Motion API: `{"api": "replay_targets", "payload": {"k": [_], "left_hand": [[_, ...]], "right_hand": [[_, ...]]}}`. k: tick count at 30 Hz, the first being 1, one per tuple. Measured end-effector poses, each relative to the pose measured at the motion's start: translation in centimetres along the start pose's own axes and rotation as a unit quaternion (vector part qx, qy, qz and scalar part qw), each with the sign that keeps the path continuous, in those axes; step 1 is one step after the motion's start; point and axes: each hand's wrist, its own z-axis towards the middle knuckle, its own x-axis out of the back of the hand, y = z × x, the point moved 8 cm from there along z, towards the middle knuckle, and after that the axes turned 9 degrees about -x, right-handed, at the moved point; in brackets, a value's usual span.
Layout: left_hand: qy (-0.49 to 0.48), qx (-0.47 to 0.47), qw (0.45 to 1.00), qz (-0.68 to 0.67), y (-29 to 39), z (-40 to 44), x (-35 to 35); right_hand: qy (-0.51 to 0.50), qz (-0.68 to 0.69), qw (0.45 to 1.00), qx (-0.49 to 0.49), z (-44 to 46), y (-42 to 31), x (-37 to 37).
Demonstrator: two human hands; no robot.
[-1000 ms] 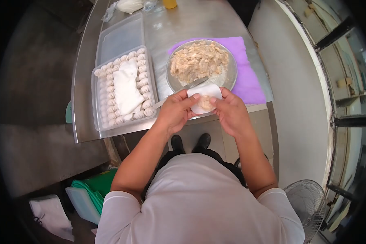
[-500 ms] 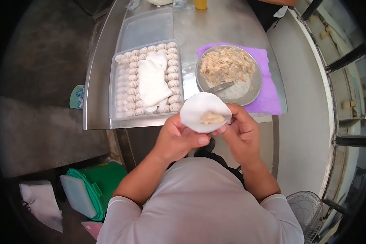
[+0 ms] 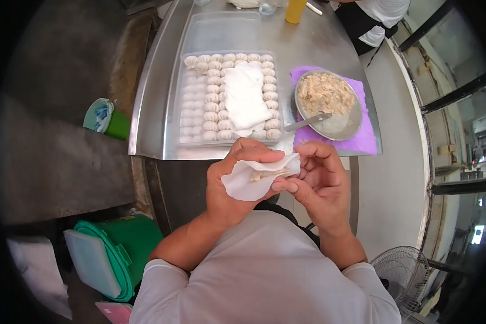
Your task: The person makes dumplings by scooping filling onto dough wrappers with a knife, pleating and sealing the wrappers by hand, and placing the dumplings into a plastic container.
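Between my hands is a round dumpling wrapper (image 3: pixel 242 186), half folded around a strip of pale filling (image 3: pixel 267 174). My left hand (image 3: pixel 225 186) cups the wrapper from the left, its thumb and fingers bending the sides inward. At the right edge, the fingertips of my right hand (image 3: pixel 325 183) pinch the dough. Past my hands, a plastic tray (image 3: pixel 186 141) holds rows of pleated dumplings (image 3: pixel 211 106), partly covered by a white cloth (image 3: pixel 245 100). To its right stands a metal bowl (image 3: pixel 337 127) of filling (image 3: pixel 325 93), with a spatula (image 3: pixel 308 122) resting across its rim.
The bowl sits on a purple cloth (image 3: pixel 368 141) on the steel table (image 3: pixel 156 108). A yellow container (image 3: pixel 295 11) stands at the far side, near another person (image 3: pixel 380 16). On the floor are green bins (image 3: pixel 129 254) and, at right, a fan (image 3: pixel 402 270).
The wrapper was spread nearly flat and is now folding up around the filling. My left fingers have come over its far side. The view has shifted, moving the table things rightward.
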Motion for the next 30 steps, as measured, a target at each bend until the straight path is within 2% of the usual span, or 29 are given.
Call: {"api": "replay_targets", "payload": {"k": [2,7,8,10,11,13,14,16,20,22,25,29,30], "left_hand": [[0.009,0.008,1.0,-0.019,0.7,-0.6,0.9],[0.009,0.038,0.998,-0.047,1.7,-2.0,3.2],[-0.009,0.028,0.999,-0.012,2.3,-2.1,3.4],[-0.024,0.018,0.999,0.021,3.5,-2.1,3.9],[-0.028,0.009,0.999,0.045,4.2,-2.1,4.1],[-0.032,-0.001,0.997,0.067,4.7,-2.2,4.8],[-0.031,-0.021,0.997,0.069,4.9,-2.3,5.2],[-0.029,-0.041,0.996,0.071,5.4,-2.6,5.6],[-0.041,-0.021,0.997,0.067,5.6,-2.9,5.7],[-0.048,-0.025,0.995,0.081,5.7,-3.0,5.8],[-0.002,-0.014,0.999,0.03,5.7,-3.4,6.6],[-0.038,-0.01,0.998,0.055,6.0,-3.4,6.2],[-0.047,-0.013,0.997,0.062,6.1,-3.3,6.1]], "right_hand": [[0.007,-0.024,1.0,0.013,-0.2,0.4,-0.8],[-0.017,-0.198,0.977,0.081,-0.7,0.2,-3.3],[-0.019,-0.2,0.976,0.08,-0.8,0.1,-4.2],[0.039,0.041,0.998,-0.03,-0.4,1.2,-4.6],[0.037,0.039,0.998,-0.032,-0.4,1.3,-4.6],[-0.017,-0.068,0.997,-0.017,-0.3,1.4,-5.4],[-0.018,-0.07,0.997,-0.017,-0.3,1.5,-5.6],[-0.029,-0.147,0.987,0.054,-0.6,0.7,-6.5],[0.017,-0.104,0.994,0.01,-0.9,0.4,-7.0],[-0.034,-0.251,0.964,0.078,-1.2,-0.1,-7.4],[-0.006,-0.227,0.972,0.063,-1.3,-0.2,-7.9],[-0.006,-0.223,0.972,0.075,-1.4,-0.9,-8.7],[-0.02,-0.262,0.96,0.092,-1.5,-1.1,-8.7]]}}
